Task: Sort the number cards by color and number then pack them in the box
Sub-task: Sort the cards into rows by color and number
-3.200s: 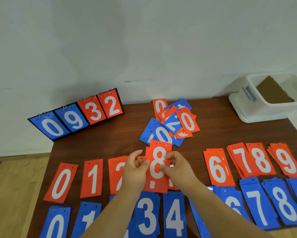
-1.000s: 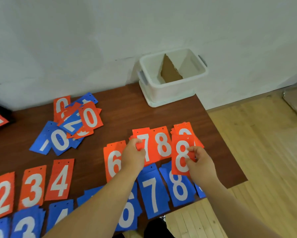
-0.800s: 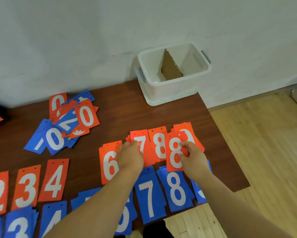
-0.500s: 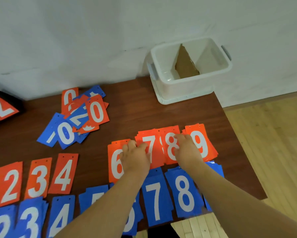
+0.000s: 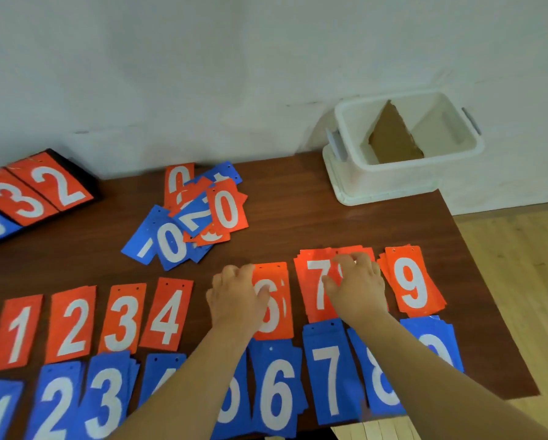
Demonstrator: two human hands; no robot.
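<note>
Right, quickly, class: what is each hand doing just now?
Left hand: on the orange 6 pile, grip cannot be told.
Right hand: open, pressing the orange 8 pile.

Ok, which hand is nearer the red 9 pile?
Right. The right hand rests just beside the red 9 pile, on its left; the left hand sits farther left, on the red 6 pile.

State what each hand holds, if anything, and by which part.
Right hand presses flat on the red 8 pile; nothing gripped. Left hand touches the left edge of the red 6 pile; a grip cannot be told.
</note>
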